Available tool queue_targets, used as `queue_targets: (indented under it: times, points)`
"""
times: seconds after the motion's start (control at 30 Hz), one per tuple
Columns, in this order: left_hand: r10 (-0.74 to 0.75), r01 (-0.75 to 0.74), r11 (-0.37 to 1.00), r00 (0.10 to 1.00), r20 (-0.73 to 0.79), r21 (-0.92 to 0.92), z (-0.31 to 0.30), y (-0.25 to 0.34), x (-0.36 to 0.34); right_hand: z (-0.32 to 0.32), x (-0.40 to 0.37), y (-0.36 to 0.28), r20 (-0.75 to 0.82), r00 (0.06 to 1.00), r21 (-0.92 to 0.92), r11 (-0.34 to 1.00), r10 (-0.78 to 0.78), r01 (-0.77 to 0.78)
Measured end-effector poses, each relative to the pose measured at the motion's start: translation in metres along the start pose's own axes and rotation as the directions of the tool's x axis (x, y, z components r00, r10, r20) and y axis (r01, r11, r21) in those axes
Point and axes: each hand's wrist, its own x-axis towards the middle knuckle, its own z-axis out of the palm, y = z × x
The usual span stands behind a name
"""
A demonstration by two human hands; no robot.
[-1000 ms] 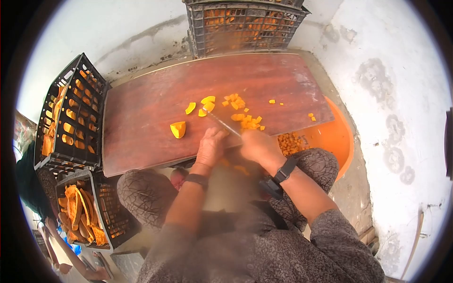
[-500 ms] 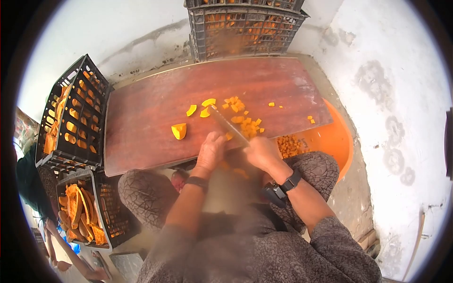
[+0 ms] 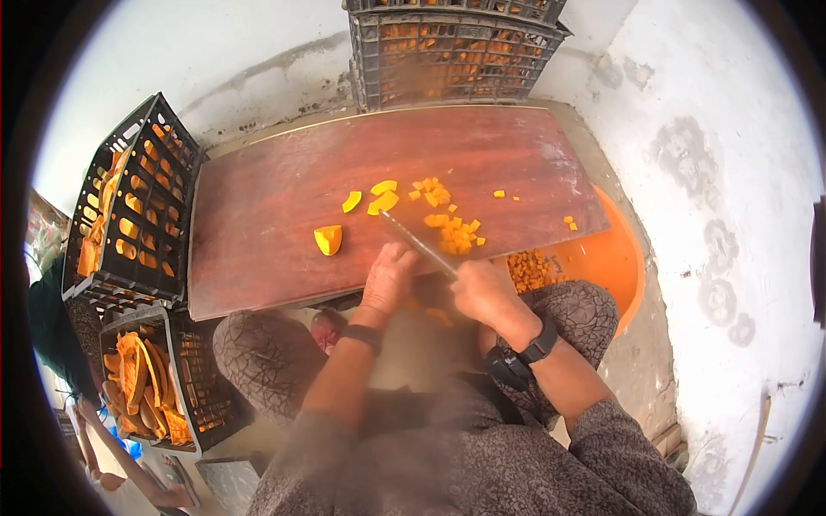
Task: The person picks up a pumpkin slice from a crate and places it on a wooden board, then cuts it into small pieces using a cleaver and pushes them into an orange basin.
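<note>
Crate stack (image 3: 456,60) cropped above; right hand (image 3: 483,292) hides knife (image 3: 419,244) handle.

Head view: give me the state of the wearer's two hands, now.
Left hand: fingers curled over the board; whether it holds anything cannot be told.
Right hand: closed, holding the knife.

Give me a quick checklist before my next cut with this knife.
1. Right hand gripping the knife: ok.
2. Left hand safely away from the knife: cannot tell; it is close, and the gap is unclear.
3. Large wedge away from the knife: ok, off to the left.
4. All cubes gathered together: not ok; stray cubes lie farther right on the board.
5. Orange tub by the board's right end: ok.
</note>
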Motion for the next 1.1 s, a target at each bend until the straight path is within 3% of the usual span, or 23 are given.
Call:
queue_targets:
  times: [0.1,0.33,0.53,0.6,0.63,0.7,0.77,0.83,0.9,1.03,1.1]
  points:
    - [-0.038,0.037,0.999,0.999,0.025,0.021,0.003,-0.003,0.0,-0.004,0.005,-0.007,0.07,0.997,-0.046,0.998,0.036,-0.033]
    - [-0.028,0.027,0.999,0.999,-0.038,-0.03,0.006,-0.009,0.001,-0.003,0.028,-0.019,0.045,0.999,-0.101,0.995,0.006,-0.002]
    - [0.029,-0.036,0.995,0.997,-0.07,-0.094,0.002,-0.009,0.005,0.015,0.034,0.01,0.112,0.972,0.232,0.946,0.204,-0.226]
    - [0.022,-0.026,0.993,0.999,-0.035,-0.116,-0.001,-0.005,0.005,0.017,0.028,0.015,0.128,0.959,0.468,0.837,0.254,-0.284]
    - [-0.004,-0.002,0.988,0.999,-0.044,-0.152,-0.001,-0.004,0.005,0.018,0.027,0.018,0.129,0.959,0.472,0.834,0.254,-0.284]
    - [-0.038,0.029,0.983,0.998,-0.045,-0.182,-0.003,-0.006,0.005,0.02,0.025,0.02,-0.07,0.993,0.261,0.962,0.099,-0.077]
    - [0.044,-0.051,0.994,0.996,-0.076,-0.096,-0.002,-0.008,0.004,0.019,0.02,0.02,-0.038,0.991,0.286,0.952,0.126,-0.111]
    - [0.024,-0.031,0.995,0.997,-0.071,-0.094,-0.002,-0.004,0.004,0.009,0.013,0.017,-0.019,0.987,0.304,0.941,0.159,-0.146]
    - [0.004,-0.011,0.995,0.998,-0.071,-0.095,0.0,0.001,0.005,0.002,0.006,0.012,-0.054,0.997,0.158,0.986,0.06,-0.051]
    - [-0.008,0.005,0.999,0.997,-0.08,-0.043,0.001,0.0,0.003,0.009,0.008,0.013,-0.062,0.998,0.184,0.983,0.028,-0.016]
    - [0.012,-0.016,0.999,0.995,-0.104,-0.037,-0.001,-0.003,0.002,0.006,0.007,0.007,0.036,0.998,0.135,0.989,0.058,-0.063]
